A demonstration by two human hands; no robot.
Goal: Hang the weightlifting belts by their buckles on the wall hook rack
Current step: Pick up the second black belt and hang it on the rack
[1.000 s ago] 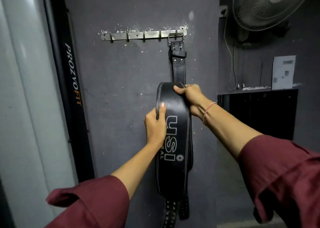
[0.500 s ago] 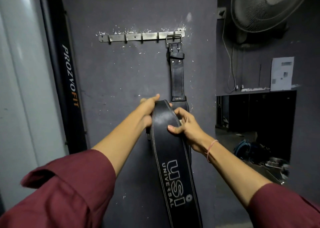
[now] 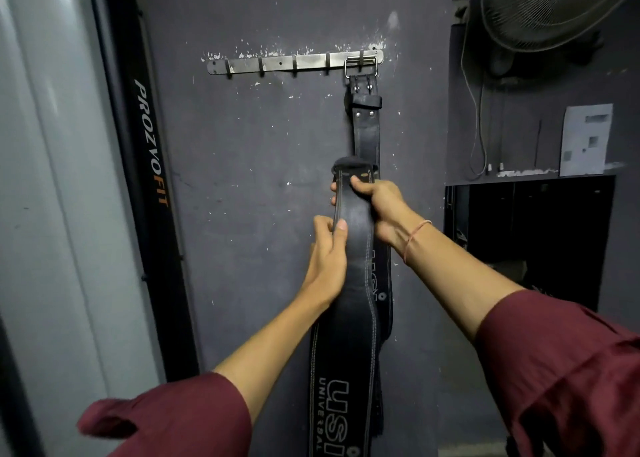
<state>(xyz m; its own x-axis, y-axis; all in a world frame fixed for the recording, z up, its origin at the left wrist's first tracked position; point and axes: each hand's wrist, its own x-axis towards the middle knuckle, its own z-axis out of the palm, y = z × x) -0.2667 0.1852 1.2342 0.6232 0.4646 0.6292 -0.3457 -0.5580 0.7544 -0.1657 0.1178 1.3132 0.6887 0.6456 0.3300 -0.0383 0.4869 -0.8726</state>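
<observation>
While gripped in both hands, second belt (image 3: pixel 349 318) held up in front of hung belt (image 3: pixel 366 134). Left hand (image 3: pixel 327 259) pinching its left edge, thumb on the face. Right hand (image 3: pixel 375 203) clenched around the narrower upper part. Beyond, buckle (image 3: pixel 361 65) of hung belt looped over rightmost hook of wall hook rack (image 3: pixel 277 64). Fan (image 3: pixel 554 6) at upper right.

Dim, flat indoor light, pale sheen on the left panel (image 3: pixel 52 179) (wide-angle bowing at edges), slight softness throughout.
</observation>
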